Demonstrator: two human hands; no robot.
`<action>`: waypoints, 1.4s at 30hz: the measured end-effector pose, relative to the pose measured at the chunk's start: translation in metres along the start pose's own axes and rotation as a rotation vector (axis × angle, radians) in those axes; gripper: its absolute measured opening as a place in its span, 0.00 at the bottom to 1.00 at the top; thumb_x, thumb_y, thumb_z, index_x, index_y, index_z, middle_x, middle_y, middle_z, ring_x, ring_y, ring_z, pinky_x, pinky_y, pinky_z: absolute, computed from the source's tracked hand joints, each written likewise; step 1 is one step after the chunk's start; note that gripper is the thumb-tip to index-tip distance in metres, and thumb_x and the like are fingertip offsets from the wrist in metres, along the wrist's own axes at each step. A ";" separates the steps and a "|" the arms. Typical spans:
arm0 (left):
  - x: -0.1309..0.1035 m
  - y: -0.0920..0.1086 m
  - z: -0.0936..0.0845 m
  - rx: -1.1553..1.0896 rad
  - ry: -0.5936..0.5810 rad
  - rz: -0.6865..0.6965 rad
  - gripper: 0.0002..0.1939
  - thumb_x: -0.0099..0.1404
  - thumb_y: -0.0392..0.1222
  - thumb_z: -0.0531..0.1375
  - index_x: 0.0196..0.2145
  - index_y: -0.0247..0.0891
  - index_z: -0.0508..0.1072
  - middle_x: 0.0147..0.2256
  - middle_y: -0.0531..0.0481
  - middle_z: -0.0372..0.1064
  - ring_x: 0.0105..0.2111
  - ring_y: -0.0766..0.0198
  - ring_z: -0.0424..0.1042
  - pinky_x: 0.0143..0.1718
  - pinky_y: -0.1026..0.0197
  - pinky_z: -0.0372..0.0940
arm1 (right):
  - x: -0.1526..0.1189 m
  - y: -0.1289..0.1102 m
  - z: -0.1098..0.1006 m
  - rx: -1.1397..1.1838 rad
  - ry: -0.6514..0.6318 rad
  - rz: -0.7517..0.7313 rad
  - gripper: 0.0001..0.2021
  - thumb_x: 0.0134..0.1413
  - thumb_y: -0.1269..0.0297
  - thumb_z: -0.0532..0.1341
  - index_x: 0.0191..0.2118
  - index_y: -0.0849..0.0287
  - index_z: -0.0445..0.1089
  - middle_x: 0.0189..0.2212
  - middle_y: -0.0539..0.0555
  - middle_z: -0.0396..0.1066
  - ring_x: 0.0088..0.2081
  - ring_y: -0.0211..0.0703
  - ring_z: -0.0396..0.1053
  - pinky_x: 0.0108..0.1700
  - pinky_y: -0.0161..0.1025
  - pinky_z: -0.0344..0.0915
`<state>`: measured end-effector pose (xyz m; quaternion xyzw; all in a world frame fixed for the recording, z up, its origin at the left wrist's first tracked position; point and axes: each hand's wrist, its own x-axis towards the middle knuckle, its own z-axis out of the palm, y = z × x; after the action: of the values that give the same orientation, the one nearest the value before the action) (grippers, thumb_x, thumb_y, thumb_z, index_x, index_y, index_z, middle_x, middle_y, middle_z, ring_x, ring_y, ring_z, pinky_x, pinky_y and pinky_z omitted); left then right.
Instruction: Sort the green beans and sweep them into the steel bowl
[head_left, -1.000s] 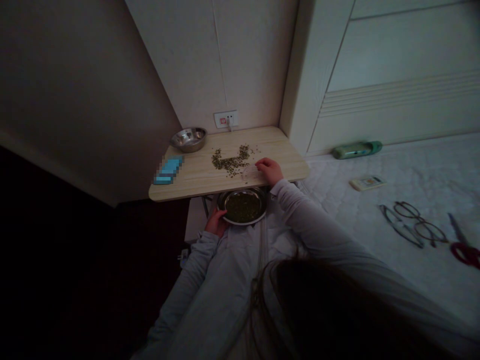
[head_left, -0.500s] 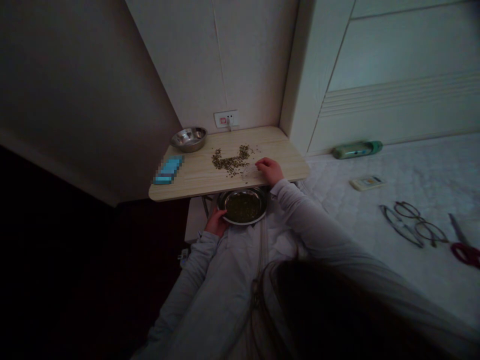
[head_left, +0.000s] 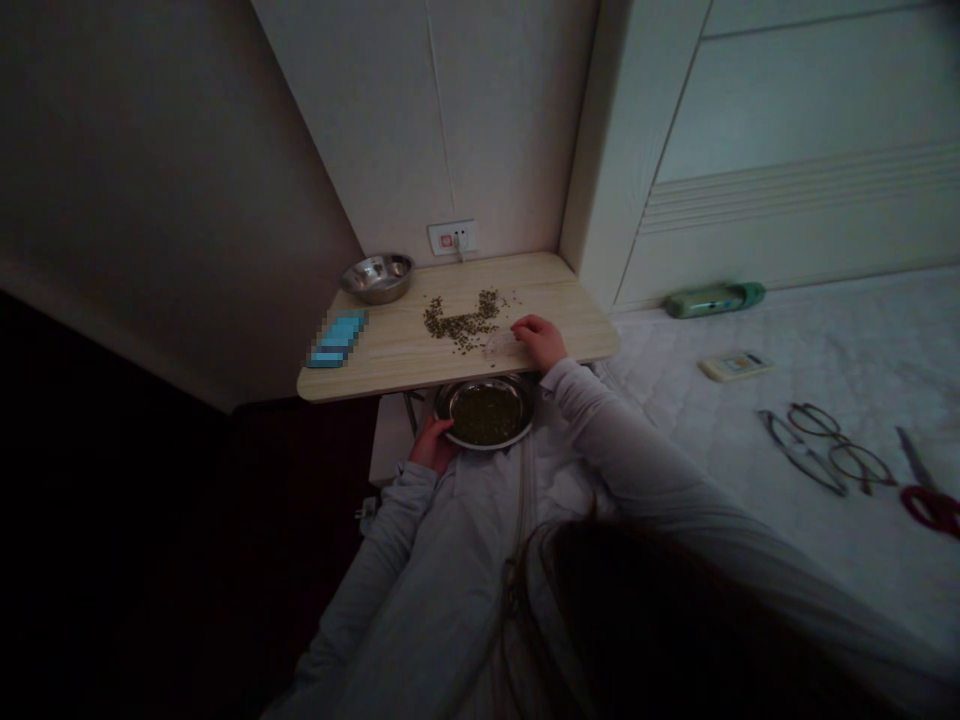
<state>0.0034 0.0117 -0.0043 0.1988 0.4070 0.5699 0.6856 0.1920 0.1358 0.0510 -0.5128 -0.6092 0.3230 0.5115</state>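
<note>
My left hand [head_left: 435, 446] grips the left rim of a metal bowl [head_left: 486, 413] with dark green contents, on my lap at the table's front edge. On the wooden table [head_left: 397, 355], dark green bits [head_left: 459, 326] lie scattered in a curved patch. To the right of them my right hand [head_left: 538, 341] rests with its fingers pinched together near the tabletop; what they hold, if anything, is too small to name. Small pale bits [head_left: 501, 344] lie beside its fingertips.
An empty metal bowl [head_left: 378, 278] and a phone [head_left: 338, 339] are at the table's left. On the bed to the right lie a green bottle [head_left: 714, 300], a white remote [head_left: 736, 366], glasses [head_left: 840, 443] and scissors [head_left: 928, 495]. A wall socket [head_left: 453, 238] is behind the table.
</note>
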 end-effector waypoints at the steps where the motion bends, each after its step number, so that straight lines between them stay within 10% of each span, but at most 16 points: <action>1: 0.000 0.000 0.000 -0.002 0.006 -0.004 0.19 0.46 0.30 0.54 0.38 0.42 0.63 0.29 0.54 0.68 0.34 0.63 0.66 0.36 0.57 0.61 | 0.000 0.000 0.000 -0.002 0.001 0.003 0.09 0.34 0.64 0.51 0.23 0.61 0.65 0.19 0.47 0.63 0.25 0.34 0.59 0.33 0.35 0.56; 42: -0.003 0.003 0.005 0.015 0.022 -0.013 0.20 0.47 0.30 0.54 0.40 0.43 0.63 0.32 0.54 0.68 0.36 0.62 0.65 0.35 0.58 0.61 | 0.001 0.001 0.000 -0.016 -0.004 0.010 0.09 0.34 0.63 0.51 0.24 0.61 0.65 0.20 0.47 0.63 0.26 0.34 0.59 0.34 0.36 0.56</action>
<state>0.0052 0.0101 0.0018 0.1949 0.4199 0.5645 0.6834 0.1924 0.1369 0.0508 -0.5192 -0.6102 0.3216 0.5047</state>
